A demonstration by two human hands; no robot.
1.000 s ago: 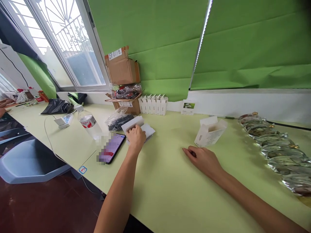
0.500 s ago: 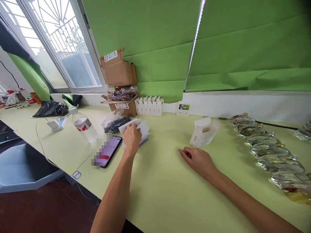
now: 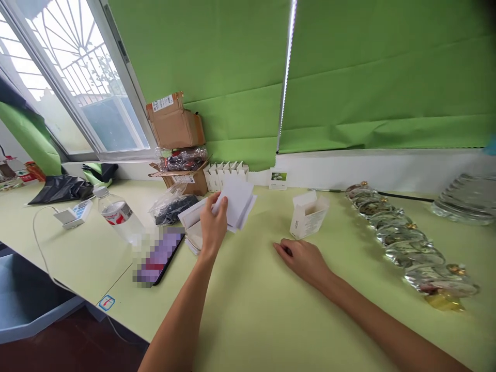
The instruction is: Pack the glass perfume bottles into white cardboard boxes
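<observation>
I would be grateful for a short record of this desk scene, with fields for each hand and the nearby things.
left hand: holds white papers
right hand: rests on the table, fingers curled
open carton: upright, just beyond the right hand
phone: beside the bottle
card: leaning against the wall
clear packets: in a row, right side

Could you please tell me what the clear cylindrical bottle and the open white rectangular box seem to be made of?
The clear cylindrical bottle looks like glossy plastic, judging by its shiny, see-through walls, though glass isn't ruled out. The open white rectangular box looks like matt card: thin flaps and straight folds show.
</observation>
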